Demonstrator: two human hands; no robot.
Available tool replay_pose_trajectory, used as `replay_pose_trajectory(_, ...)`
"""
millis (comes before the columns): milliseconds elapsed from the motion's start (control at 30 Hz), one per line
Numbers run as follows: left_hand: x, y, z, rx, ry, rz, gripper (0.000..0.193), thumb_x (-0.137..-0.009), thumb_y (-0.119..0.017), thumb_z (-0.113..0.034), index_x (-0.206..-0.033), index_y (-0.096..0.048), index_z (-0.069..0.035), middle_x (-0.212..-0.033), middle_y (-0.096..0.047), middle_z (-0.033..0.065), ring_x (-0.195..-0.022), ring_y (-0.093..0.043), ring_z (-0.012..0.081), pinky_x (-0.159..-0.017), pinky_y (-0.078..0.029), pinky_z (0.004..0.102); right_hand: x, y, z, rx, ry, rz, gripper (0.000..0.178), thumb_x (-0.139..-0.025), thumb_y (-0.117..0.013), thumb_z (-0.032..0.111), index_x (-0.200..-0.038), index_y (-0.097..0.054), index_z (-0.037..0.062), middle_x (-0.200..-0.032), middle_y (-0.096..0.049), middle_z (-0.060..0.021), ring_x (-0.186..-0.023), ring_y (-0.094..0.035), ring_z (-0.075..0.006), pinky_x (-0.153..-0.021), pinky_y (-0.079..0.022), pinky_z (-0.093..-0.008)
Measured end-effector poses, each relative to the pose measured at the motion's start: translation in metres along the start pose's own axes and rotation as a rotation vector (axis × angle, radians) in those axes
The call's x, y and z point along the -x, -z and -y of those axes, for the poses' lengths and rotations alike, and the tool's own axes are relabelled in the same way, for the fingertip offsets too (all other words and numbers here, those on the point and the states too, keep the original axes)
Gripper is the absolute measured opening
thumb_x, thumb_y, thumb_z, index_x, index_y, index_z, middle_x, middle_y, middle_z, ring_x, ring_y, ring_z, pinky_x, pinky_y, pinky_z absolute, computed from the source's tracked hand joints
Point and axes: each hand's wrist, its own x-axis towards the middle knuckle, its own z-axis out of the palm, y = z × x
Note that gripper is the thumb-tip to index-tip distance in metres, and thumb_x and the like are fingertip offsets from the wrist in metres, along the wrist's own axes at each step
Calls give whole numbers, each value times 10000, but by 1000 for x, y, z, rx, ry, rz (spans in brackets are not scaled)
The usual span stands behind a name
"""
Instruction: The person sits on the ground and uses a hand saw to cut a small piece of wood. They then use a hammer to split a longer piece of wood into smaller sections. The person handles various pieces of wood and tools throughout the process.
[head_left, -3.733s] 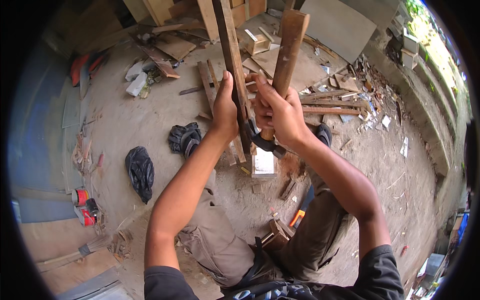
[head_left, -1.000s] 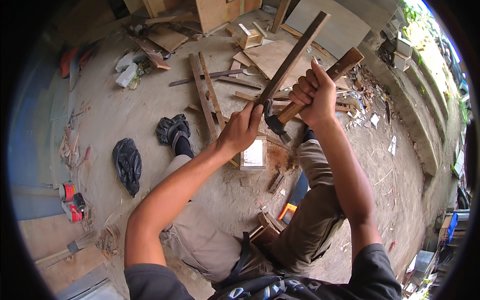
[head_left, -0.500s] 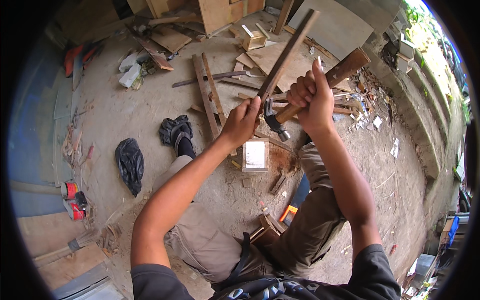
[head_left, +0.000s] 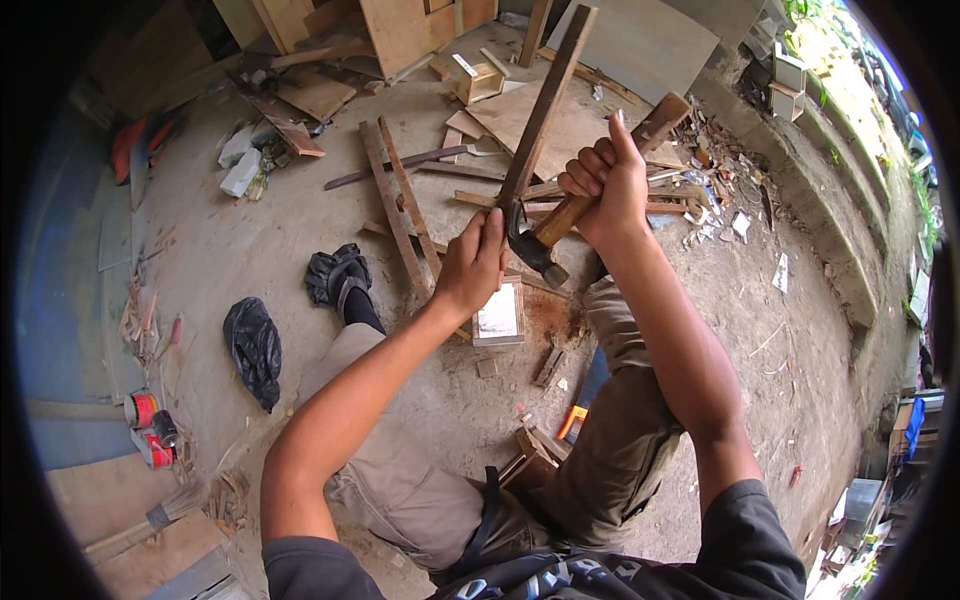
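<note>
My left hand [head_left: 472, 262] is closed around the lower end of a long, narrow wooden strip [head_left: 550, 105], which slants up and to the right. In my right hand [head_left: 608, 190] is a claw hammer [head_left: 565, 218], gripped by its wooden handle with the thumb pointing up along it. The claw side of its dark metal head meets the strip just above my left fingers; whether it grips a nail there is hidden. Below the hammer head, a small wooden box [head_left: 498, 312] with a white top stands on the ground between my legs.
Loose wooden strips [head_left: 395, 205] and a plywood sheet [head_left: 545, 130] lie ahead. By my right leg is a handsaw [head_left: 574, 420] with an orange handle. A black plastic bag [head_left: 253, 350] and red cans [head_left: 148, 430] are at left. Concrete steps [head_left: 810, 210] rise at right.
The hammer has tilted slightly more upright and its claw has come closer to my left fingers along the strip. Both hands keep their holds. The whole view has shifted a little.
</note>
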Motion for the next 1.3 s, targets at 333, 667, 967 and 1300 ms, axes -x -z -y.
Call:
replay_pose_trajectory(333, 8, 3, 1, 117, 88, -74, 527, -1003, -346, -580, -956, -483, -73, -606, -512, 16, -398, -456, 81, -361, -368, 221, 3, 0, -24, 14, -103, -41, 465, -940, -605, 427, -657, -320, 193, -554, -269, 48, -462, -277, -111, -481, -277, -281)
replay_pose_trajectory(667, 17, -4, 8, 110, 63, -37, 467, -1045, -320, -468, -812, -448, -84, -537, -437, -29, -404, -420, 69, -384, -349, 246, -7, 8, -14, -13, -143, -41, 513, -932, -604, 473, -629, -302, 190, -550, -253, 44, -464, -261, -118, -487, -273, -283)
replay_pose_trajectory(967, 10, 0, 22, -163, -112, -47, 481, -1039, -328, -478, -873, -481, -53, -566, -494, 14, -427, -489, 98, -408, -383, 258, -1, 4, -12, 22, 25, -80, 532, -941, -573, 511, -624, -285, 196, -546, -241, 50, -464, -232, -110, -484, -255, -279)
replay_pose_trajectory(1300, 17, -8, 20, -229, -31, 50, 430, -1041, -386, -372, -912, -509, 20, -569, -516, 158, -525, -552, 295, -533, -409, 428, -2, 11, -10, 124, 39, -101, 487, -941, -527, 580, -731, -378, 168, -543, -268, 62, -432, -243, -85, -443, -226, -252)
